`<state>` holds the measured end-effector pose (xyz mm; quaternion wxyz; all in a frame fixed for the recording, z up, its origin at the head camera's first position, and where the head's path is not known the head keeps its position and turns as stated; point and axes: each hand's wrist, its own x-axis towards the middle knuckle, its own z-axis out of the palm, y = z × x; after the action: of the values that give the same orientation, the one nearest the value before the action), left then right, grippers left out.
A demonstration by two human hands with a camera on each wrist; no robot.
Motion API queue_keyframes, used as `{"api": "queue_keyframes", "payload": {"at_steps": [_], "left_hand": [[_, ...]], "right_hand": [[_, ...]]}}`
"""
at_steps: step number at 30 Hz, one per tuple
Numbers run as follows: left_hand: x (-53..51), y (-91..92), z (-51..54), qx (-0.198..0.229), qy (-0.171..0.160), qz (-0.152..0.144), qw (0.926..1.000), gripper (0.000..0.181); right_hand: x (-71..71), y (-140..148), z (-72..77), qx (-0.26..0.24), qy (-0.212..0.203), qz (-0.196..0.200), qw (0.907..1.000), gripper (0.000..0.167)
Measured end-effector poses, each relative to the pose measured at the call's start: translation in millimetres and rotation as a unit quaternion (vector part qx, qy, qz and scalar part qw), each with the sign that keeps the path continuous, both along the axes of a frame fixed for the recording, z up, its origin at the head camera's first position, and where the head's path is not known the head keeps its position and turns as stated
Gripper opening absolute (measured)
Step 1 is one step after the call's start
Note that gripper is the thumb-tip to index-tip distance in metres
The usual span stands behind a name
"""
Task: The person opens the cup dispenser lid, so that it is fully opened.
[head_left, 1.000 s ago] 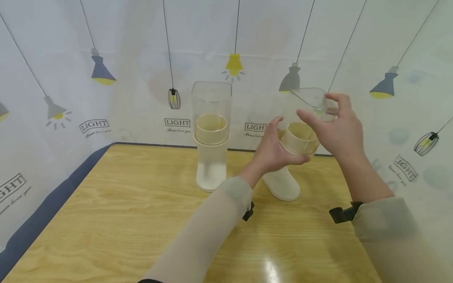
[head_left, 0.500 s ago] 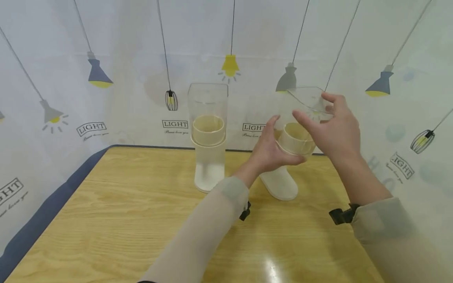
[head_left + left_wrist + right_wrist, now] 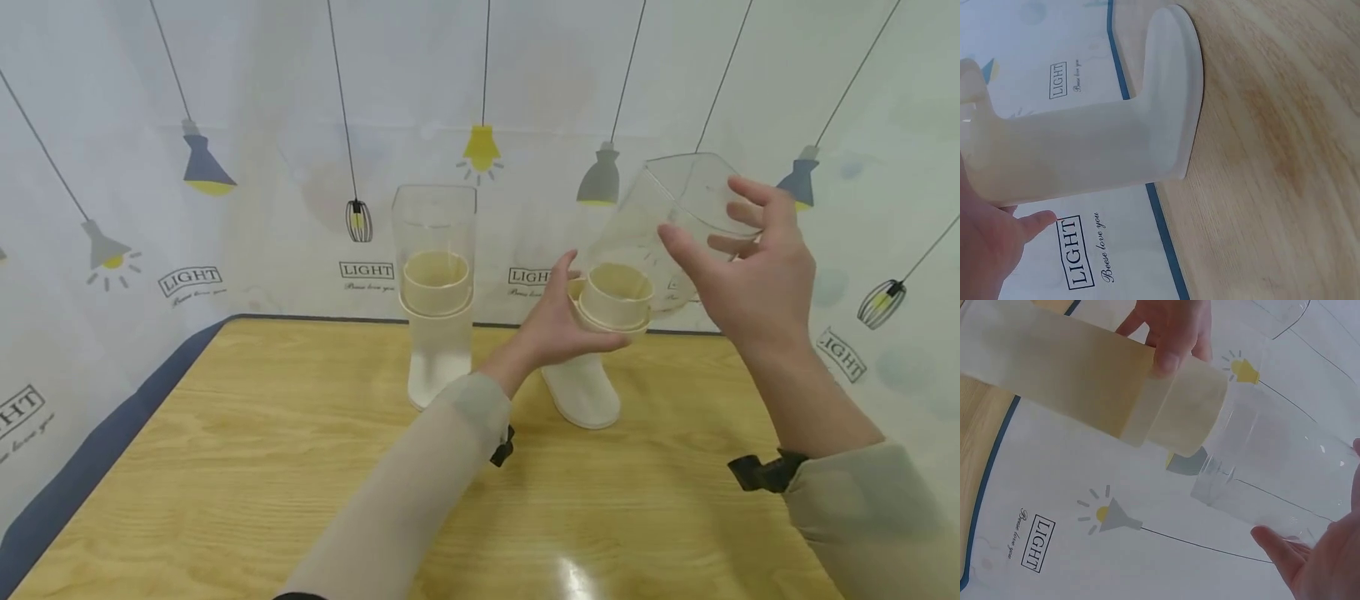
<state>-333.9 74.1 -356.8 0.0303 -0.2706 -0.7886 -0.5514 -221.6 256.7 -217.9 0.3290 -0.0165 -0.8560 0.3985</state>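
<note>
- Head view: left hand [image 3: 551, 325] clamped round the top of the base [image 3: 585, 396], just under its collar [image 3: 617, 304]; foot down on the table [image 3: 247, 467].
- Right hand [image 3: 768, 279]: fingers and thumb curled on the clear tube [image 3: 1279, 456] near its upper end. Tube tilted, up and to the right of the collar, lower rim just beside it. Touching or apart: could not tell.
- Step, as judged: parting or joining tube and base. One instant did not settle which.
- Next move, as judged: base braced by the left hand either way. Joining called for the tube upright and square over the collar; parting, for a lift away without knocking the rim.
- To the left, second tube [image 3: 435, 221] sat upright on second base [image 3: 441, 350], no hand on it.
- Writing: boxed sign [image 3: 1075, 251] on the backdrop [image 3: 262, 250] read LIGHT; script [image 3: 1104, 247] under it, "Beese love you". Sign repeated along the backdrop, one cut off at the left edge.
- No brand or label made out on tube or base.
</note>
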Motion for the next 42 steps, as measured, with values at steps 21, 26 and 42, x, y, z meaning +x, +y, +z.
{"api": "queue_keyframes", "payload": {"at_steps": [21, 26, 42], "left_hand": [[38.9, 22.6, -2.0, -0.032, -0.068, 0.147, 0.9864, 0.133], [37.0, 20.7, -4.8, -0.026, -0.073, 0.139, 0.9873, 0.129], [25.0, 8.8, -6.6, 0.018, -0.1, 0.065, 0.9927, 0.122]], "right_hand": [[30.9, 78, -35.1, -0.036, -0.043, -0.134, 0.9894, 0.08], [24.7, 102, -65.6, -0.006, -0.105, -0.129, 0.9861, 0.087], [-11.5, 147, -146.4, 0.041, -0.231, -0.028, 0.9716, 0.111]]}}
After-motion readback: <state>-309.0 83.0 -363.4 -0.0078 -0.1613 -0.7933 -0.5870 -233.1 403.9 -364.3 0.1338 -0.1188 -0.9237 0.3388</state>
